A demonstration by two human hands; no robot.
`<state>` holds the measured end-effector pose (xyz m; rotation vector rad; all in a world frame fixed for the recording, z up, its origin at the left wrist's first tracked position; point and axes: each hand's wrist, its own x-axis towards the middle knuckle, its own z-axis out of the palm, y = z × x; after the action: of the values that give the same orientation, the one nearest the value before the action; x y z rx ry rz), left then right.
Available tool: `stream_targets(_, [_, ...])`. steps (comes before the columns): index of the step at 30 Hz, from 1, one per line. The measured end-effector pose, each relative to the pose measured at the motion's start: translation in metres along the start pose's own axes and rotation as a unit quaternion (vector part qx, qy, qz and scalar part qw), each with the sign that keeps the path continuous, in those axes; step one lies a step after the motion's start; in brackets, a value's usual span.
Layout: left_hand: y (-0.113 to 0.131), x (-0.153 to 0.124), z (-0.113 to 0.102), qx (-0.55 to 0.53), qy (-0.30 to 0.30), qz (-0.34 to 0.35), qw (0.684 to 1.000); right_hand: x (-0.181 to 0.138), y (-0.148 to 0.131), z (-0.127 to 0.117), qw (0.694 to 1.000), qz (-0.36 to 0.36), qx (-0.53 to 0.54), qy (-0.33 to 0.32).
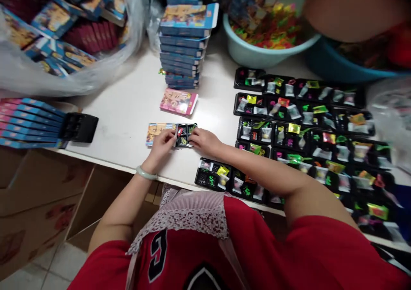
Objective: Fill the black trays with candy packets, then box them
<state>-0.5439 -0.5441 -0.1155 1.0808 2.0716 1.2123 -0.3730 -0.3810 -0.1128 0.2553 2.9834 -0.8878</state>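
Note:
On the white table (128, 114) lies a printed blue card sleeve (156, 132) with a small black tray (185, 135) of little coloured toys sticking out of its right end. My left hand (163, 143), with a pale green bangle at the wrist, grips the sleeve where the tray enters it. My right hand (203, 139) presses its closed fingers on the tray's right edge. A pink packed box (178, 102) lies just beyond them.
Rows of filled black trays (305, 127) cover the table's right side. A stack of blue boxes (186, 46) stands behind. A light basin (257, 52) of coloured toys, a bag of boxes (64, 33), and flat sleeves (28, 123) with an empty tray (78, 127) lie around.

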Motion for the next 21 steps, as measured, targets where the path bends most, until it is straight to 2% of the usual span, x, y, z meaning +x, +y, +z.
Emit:
stream_targets(5, [0.006,-0.001,0.016,-0.066,-0.041,-0.017,0.997,0.012,-0.019,0.007,0.999,0.045,-0.001,-0.019])
stream_targets(7, [0.008,0.000,0.022,-0.095,-0.050,-0.029,0.994,0.012,-0.019,0.010,0.998,0.046,0.032,0.002])
stream_targets(10, [0.008,0.000,0.025,-0.123,-0.035,-0.047,0.991,0.003,-0.011,0.012,0.991,0.044,0.112,0.062])
stream_targets(12, [0.008,-0.001,0.027,-0.138,-0.031,-0.054,0.988,-0.002,-0.007,0.012,0.984,0.068,0.145,0.074])
stream_targets(17, [0.011,-0.006,0.035,-0.135,0.006,-0.051,0.990,0.010,-0.020,0.012,0.973,0.152,0.172,0.017])
stream_targets(21, [0.013,-0.001,0.032,-0.099,0.050,-0.028,0.993,0.024,-0.037,0.017,0.977,0.128,0.171,0.009])
